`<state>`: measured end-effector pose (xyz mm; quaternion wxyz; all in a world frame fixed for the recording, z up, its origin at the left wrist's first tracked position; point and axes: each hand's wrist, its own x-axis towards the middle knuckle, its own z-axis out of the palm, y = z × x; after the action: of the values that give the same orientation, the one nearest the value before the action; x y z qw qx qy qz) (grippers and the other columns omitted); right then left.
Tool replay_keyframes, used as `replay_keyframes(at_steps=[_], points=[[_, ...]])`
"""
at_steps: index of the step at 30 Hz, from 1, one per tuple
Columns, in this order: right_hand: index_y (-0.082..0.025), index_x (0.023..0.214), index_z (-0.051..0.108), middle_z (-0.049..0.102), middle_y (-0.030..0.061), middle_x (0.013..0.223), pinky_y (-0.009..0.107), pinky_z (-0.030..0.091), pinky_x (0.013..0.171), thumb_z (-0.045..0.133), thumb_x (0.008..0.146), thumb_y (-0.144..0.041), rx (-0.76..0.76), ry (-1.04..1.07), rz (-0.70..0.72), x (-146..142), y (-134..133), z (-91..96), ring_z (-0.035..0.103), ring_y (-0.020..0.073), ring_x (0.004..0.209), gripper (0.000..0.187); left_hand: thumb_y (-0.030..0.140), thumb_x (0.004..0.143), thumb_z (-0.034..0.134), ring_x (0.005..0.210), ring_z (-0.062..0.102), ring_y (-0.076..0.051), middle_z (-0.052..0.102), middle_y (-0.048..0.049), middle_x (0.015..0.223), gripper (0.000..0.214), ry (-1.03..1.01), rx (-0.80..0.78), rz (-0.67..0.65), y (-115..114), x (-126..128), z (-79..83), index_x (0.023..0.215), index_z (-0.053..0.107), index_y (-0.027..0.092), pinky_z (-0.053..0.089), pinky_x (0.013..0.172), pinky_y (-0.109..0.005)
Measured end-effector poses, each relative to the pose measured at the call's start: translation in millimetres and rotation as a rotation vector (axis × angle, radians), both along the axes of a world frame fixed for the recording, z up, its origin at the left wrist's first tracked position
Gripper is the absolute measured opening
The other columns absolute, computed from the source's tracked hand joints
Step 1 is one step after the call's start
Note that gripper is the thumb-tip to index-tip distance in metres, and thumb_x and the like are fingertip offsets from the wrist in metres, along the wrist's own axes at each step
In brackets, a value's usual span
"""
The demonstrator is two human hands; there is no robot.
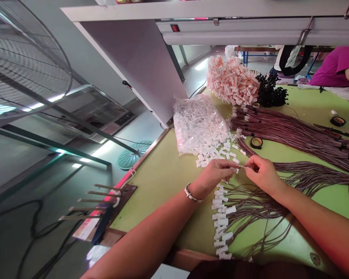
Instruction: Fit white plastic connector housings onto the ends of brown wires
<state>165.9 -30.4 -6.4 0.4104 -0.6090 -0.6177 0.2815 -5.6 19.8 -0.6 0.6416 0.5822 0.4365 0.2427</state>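
Observation:
My left hand, with a white bracelet at the wrist, is closed in a pinch, and a bit of a white plastic connector shows at its fingertips. Facing it, my right hand is pinched on the end of a thin wire. The fingertips nearly meet, and they partly hide both parts. Below my hands a column of white connectors lies with brown wires running out to the right. Loose white connectors spill from a clear plastic bag just beyond my left hand.
Bundles of brown wires cross the green table at right. Behind are a pile of pink connectors, black parts and a tape roll. A pronged rack sits at the left edge. A person in a magenta top is opposite.

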Motion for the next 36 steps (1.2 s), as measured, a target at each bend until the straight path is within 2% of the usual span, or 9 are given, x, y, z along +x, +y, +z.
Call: replay_keyframes(at_steps=[5, 11, 15, 17, 20, 23, 27, 32, 36], points=[[-0.018, 0.066, 0.053, 0.054, -0.0030, 0.057, 0.021, 0.035, 0.051, 0.054, 0.070, -0.021, 0.037, -0.068, 0.056, -3.8, -2.1, -1.3, 0.044, 0.0093, 0.052, 0.005, 0.033, 0.066, 0.069, 0.044, 0.044, -0.007, 0.052, 0.0015, 0.048, 0.023, -0.046, 0.049, -0.021, -4.9, 3.5, -3.3, 0.072, 0.070, 0.012, 0.034, 0.045, -0.021], [-0.019, 0.069, 0.050, 0.047, -0.0047, 0.053, 0.021, 0.034, 0.050, 0.050, 0.079, -0.033, -0.080, 0.227, 0.040, -3.6, -0.7, 2.7, 0.042, 0.0095, 0.050, 0.017, 0.028, 0.065, 0.070, 0.044, 0.044, -0.006, 0.052, 0.0025, 0.050, 0.016, -0.074, 0.068, 0.033, -5.2, 4.6, 0.5, 0.066, 0.068, 0.012, 0.035, 0.046, -0.019], [-0.018, 0.067, 0.051, 0.046, -0.0040, 0.057, 0.021, 0.034, 0.052, 0.053, 0.078, -0.034, -0.045, 0.138, 0.011, -0.6, 0.4, 0.2, 0.040, 0.0095, 0.053, 0.019, 0.028, 0.064, 0.073, 0.047, 0.047, -0.006, 0.055, 0.0014, 0.052, 0.018, -0.141, -0.031, 0.115, -2.8, 4.0, -1.9, 0.068, 0.069, 0.011, 0.039, 0.047, -0.019], [-0.018, 0.069, 0.054, 0.048, -0.0033, 0.058, 0.022, 0.035, 0.053, 0.052, 0.079, -0.035, -0.047, 0.111, 0.001, 0.8, 0.2, -1.3, 0.040, 0.0101, 0.055, 0.020, 0.030, 0.067, 0.072, 0.051, 0.051, -0.006, 0.061, -0.0017, 0.059, 0.021, -0.200, -0.140, 0.155, -1.7, 3.7, -3.3, 0.073, 0.070, 0.010, 0.044, 0.051, -0.019], [-0.018, 0.073, 0.056, 0.048, -0.0028, 0.059, 0.022, 0.035, 0.053, 0.052, 0.079, -0.038, -0.075, 0.143, -0.030, 2.4, -0.7, -1.2, 0.040, 0.0106, 0.055, 0.022, 0.029, 0.076, 0.066, 0.061, 0.058, -0.008, 0.069, -0.0101, 0.085, 0.022, -0.340, -0.302, 0.212, -0.3, 2.7, -3.3, 0.076, 0.070, 0.008, 0.051, 0.067, -0.022], [-0.017, 0.072, 0.056, 0.047, -0.0025, 0.059, 0.023, 0.033, 0.051, 0.053, 0.078, -0.040, -0.096, 0.178, -0.052, 2.8, -0.9, 0.1, 0.039, 0.0105, 0.054, 0.024, 0.021, 0.077, 0.065, 0.070, 0.062, -0.010, 0.067, -0.0137, 0.104, 0.013, -0.415, -0.359, 0.234, 0.4, 0.8, -2.0, 0.076, 0.069, 0.008, 0.053, 0.077, -0.025], [-0.017, 0.068, 0.055, 0.046, -0.0024, 0.058, 0.023, 0.033, 0.051, 0.055, 0.076, -0.040, -0.086, 0.159, -0.060, 1.0, 0.2, -1.6, 0.038, 0.0103, 0.053, 0.024, 0.016, 0.073, 0.068, 0.070, 0.062, -0.009, 0.069, -0.0114, 0.093, 0.014, -0.393, -0.368, 0.167, -0.4, -1.4, -1.3, 0.084, 0.072, 0.008, 0.051, 0.080, -0.024], [-0.017, 0.067, 0.054, 0.045, -0.0032, 0.057, 0.022, 0.032, 0.051, 0.054, 0.076, -0.037, -0.082, 0.134, -0.037, 0.7, 0.6, -4.5, 0.037, 0.0101, 0.054, 0.022, 0.019, 0.064, 0.075, 0.070, 0.063, -0.011, 0.069, -0.0073, 0.076, 0.023, -0.380, -0.342, 0.122, -1.7, -1.6, -3.7, 0.084, 0.073, 0.010, 0.050, 0.080, -0.026], [-0.018, 0.063, 0.050, 0.043, -0.0041, 0.055, 0.022, 0.031, 0.050, 0.055, 0.075, -0.036, -0.085, 0.116, -0.032, 0.2, 0.4, -5.4, 0.037, 0.0095, 0.053, 0.022, 0.022, 0.059, 0.078, 0.069, 0.064, -0.011, 0.069, -0.0041, 0.075, 0.024, -0.322, -0.219, 0.153, -2.4, 0.7, -5.7, 0.080, 0.071, 0.013, 0.051, 0.077, -0.028]])
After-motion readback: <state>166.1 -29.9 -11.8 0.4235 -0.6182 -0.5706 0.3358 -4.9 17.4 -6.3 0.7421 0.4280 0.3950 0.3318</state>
